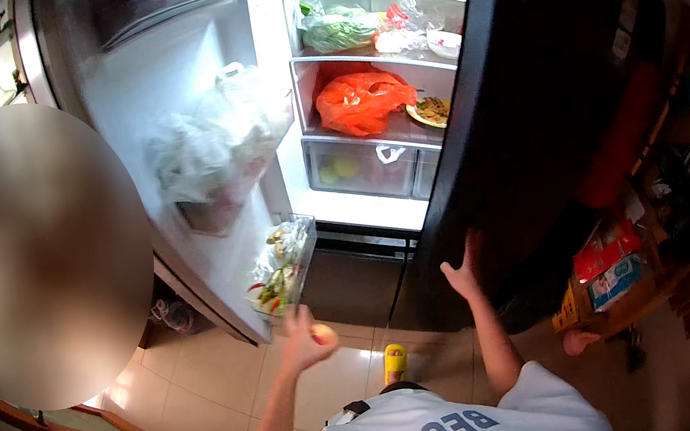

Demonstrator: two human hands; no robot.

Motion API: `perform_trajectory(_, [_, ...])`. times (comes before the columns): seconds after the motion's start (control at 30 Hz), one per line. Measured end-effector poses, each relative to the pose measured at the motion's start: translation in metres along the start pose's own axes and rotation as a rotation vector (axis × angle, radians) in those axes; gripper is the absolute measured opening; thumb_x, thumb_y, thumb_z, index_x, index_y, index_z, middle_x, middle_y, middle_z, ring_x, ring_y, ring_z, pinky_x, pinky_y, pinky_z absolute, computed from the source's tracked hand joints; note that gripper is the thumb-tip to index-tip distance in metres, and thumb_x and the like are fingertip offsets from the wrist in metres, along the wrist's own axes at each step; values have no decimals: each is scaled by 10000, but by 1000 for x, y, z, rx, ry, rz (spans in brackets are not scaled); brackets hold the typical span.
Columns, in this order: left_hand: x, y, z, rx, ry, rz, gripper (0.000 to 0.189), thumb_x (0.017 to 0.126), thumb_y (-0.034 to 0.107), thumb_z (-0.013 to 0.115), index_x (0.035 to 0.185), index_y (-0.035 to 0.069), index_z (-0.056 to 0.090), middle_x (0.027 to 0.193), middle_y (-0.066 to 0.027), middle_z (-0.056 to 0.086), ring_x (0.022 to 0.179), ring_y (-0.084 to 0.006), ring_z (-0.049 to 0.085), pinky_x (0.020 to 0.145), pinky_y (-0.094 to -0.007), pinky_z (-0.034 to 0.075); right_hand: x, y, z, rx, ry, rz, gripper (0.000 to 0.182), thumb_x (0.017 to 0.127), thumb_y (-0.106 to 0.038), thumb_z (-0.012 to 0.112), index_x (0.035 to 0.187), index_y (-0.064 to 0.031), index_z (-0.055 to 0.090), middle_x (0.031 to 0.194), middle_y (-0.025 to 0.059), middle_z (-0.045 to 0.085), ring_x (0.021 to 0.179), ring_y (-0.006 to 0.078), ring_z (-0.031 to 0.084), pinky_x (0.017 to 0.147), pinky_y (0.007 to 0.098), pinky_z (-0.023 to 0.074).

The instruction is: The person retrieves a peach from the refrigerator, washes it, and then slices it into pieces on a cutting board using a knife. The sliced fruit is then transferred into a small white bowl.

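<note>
My left hand [308,343] holds a small round reddish-yellow fruit [323,334], just below the lowest door bin [305,269] with its bagged vegetables. Fingers spread and holding nothing, my right hand [464,271] is in front of the dark right refrigerator door [489,145], which stands closer to shut than the left one. The left refrigerator door [129,94] is wide open. Inside, an orange plastic bag [361,101] lies beside a plate of food [431,111], above a clear drawer [358,169] with round green produce. Bagged leafy greens [342,28] lie one shelf higher.
White plastic bags [205,143] fill the middle door bin. Boxes and packages [611,271] stand at the right. A wood-framed panel [101,430] is at the lower left, near the tiled floor [209,386]. A blurred oval hides the left side.
</note>
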State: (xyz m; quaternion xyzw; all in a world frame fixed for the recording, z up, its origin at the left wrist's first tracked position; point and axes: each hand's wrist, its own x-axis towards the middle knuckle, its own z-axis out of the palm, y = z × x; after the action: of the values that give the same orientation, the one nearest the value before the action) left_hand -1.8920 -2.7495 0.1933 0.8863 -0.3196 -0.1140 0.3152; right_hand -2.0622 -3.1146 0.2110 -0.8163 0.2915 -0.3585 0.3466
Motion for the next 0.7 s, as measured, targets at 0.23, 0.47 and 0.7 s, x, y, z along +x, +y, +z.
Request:
perform_trajectory(0.23, [-54, 96, -40, -1084, -682, 185, 821, 654, 305, 796, 1354, 31, 466, 1311, -113, 526, 1185, -193, 502, 1021, -320, 396, -22, -133, 16, 464, 213, -98, 464, 818, 56, 502, 1273, -34, 487, 1257, 109, 555, 1140, 217, 560, 999, 363, 420])
perform_trajectory(0.47, [-100, 52, -107, -1496, -546, 189, 877, 605, 331, 772, 1322, -54, 446, 1212, -179, 542, 1015, -312, 611, 808, -406, 543, -99, -193, 47, 344, 114, -932, 225, 760, -72, 614, 982, -104, 590, 1024, 80, 660, 858, 260, 634, 749, 369, 491])
perform_trajectory(0.7, [-153, -10, -108, -1735, -259, 79, 897, 628, 359, 747, 1328, -72, 389, 1087, -175, 546, 900, -381, 637, 588, -457, 578, -92, -209, 109, 52, -134, -726, 595, 762, -44, 600, 1335, -72, 445, 1383, 141, 440, 1202, 319, 482, 1030, 431, 348])
